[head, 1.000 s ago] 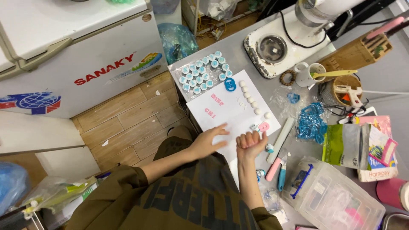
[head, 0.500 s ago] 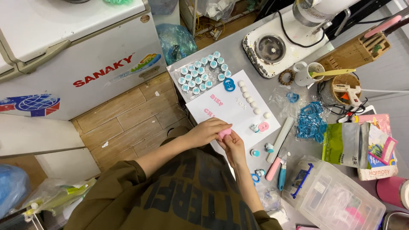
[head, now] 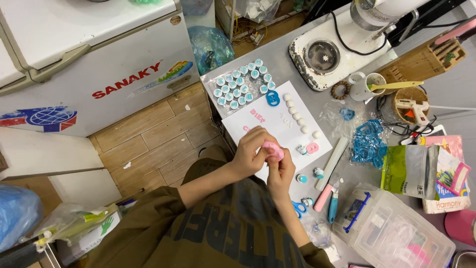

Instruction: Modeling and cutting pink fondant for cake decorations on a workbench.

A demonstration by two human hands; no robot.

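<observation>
Both my hands meet over the near edge of a white sheet (head: 277,124) on the grey table. My left hand (head: 251,151) and my right hand (head: 281,171) together pinch a small pink lump of clay (head: 273,150). Pink letter shapes (head: 257,113) lie on the sheet, with a row of small white balls (head: 296,115) and a blue round cutter (head: 272,98). A pink disc (head: 312,148) sits at the sheet's right corner.
Several small blue-and-white plunger cutters (head: 241,83) stand in rows behind the sheet. A white rolling pin (head: 333,162), pink and blue tools (head: 327,199), blue scissors (head: 299,208), blue cutters (head: 368,141), a clear plastic box (head: 394,231), a blender base (head: 325,54) and a white chest freezer (head: 94,54) surround the work area.
My right hand moved left from the sheet's right corner to meet my left hand. Both now hold the pink clay over the sheet's near edge.
</observation>
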